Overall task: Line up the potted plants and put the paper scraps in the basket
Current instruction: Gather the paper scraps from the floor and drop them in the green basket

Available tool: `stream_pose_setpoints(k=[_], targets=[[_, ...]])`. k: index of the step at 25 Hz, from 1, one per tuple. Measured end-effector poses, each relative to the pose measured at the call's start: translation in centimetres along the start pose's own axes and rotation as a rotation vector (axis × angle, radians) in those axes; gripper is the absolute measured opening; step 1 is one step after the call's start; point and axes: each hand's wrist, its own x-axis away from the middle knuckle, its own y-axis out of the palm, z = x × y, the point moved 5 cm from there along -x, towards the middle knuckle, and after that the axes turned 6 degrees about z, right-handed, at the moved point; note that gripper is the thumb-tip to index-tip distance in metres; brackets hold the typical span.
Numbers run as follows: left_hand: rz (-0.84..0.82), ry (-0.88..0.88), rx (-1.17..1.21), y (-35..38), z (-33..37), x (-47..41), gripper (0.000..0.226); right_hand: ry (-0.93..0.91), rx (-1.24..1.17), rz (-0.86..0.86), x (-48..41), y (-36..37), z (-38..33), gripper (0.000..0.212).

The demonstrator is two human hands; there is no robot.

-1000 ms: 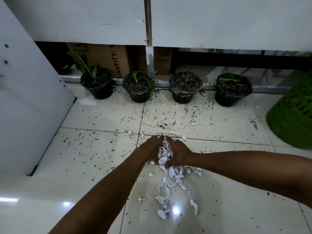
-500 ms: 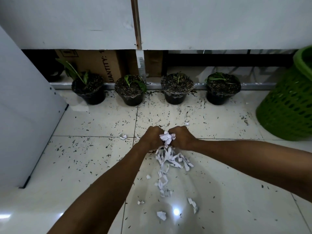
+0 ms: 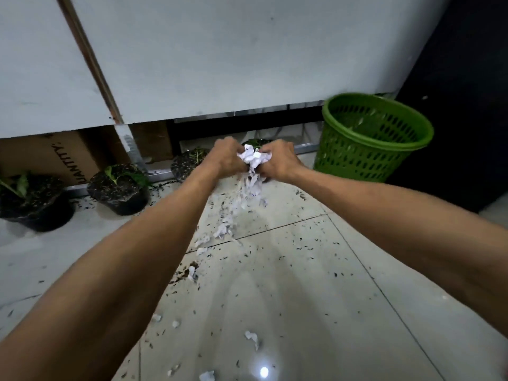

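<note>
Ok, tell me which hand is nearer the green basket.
Right. The right hand is the one on the green basket side, apart from its wall. The left hand is farther, beyond the paper scraps both hands clutch.

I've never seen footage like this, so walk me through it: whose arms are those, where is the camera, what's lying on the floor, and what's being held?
No machine here: the camera is worn on a person's head, looking forward and down, so the two bare arms are the wearer's own. The left hand and right hand are pressed together, their grip closed on a bundle of white paper scraps, lifted above the floor. Some scraps are spilling down below the hands, and loose scraps lie on the tiled floor, which is also scattered with small dark specks. A green basket stands to the right of the hands, next to a white wall panel. Black potted plants sit in a row along the wall's base, with a cardboard box behind them.
</note>
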Motion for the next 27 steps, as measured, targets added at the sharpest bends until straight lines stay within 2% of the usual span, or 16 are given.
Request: stream_pose_setpoints(k=[3, 6, 9, 11, 13, 16, 18, 21, 23, 25, 27], targets=[[0.015, 0.081, 0.043, -0.5, 5.1, -3.6, 0.021, 0.075, -0.067, 0.074, -1.9, -5.2, 1.6, 0.016], [0.018, 0.176, 0.013, 0.2, 10.2, -7.4, 0.020, 0.189, -0.155, 0.129, -2.9, -10.4, 3.5, 0.031], [0.037, 0.268, 0.054, 1.3, 15.1, -10.7, 0.028, 0.230, -0.195, 0.222, -4.2, -15.2, 6.4, 0.031], [0.060, 0.307, 0.111, 1.9, 18.1, -12.2, 0.028, 0.300, -0.344, 0.334, -5.0, -17.6, 8.9, 0.036], [0.113, 0.318, 0.151, 3.1, 20.7, -13.8, 0.019, 0.405, -0.632, 0.453, -5.5, -19.4, 11.5, 0.044], [0.196, 0.294, 0.143, 7.0, 23.1, -16.0, 0.026, 0.494, -0.798, 0.574, -6.4, -20.2, 15.3, 0.031], [0.209, 0.273, 0.093, 10.4, 23.5, -17.0, 0.026, 0.551, -0.706, 0.616, -7.0, -19.3, 17.8, 0.027], [0.081, 0.342, -0.017, 15.2, 23.3, -17.7, 0.029, 0.590, -0.375, 0.602, -6.9, -18.2, 19.5, 0.048], [0.040, 0.337, -0.063, 17.2, 22.5, -17.7, 0.046, 0.531, -0.153, 0.493, -7.3, -17.8, 19.1, 0.065], [0.123, 0.330, 0.006, 17.2, 21.9, -17.6, 0.060, 0.487, 0.017, 0.412, -7.9, -17.7, 19.2, 0.073], [0.232, 0.314, 0.207, 16.2, 21.5, -17.4, 0.057, 0.485, 0.170, 0.434, -7.6, -17.9, 19.6, 0.064]])
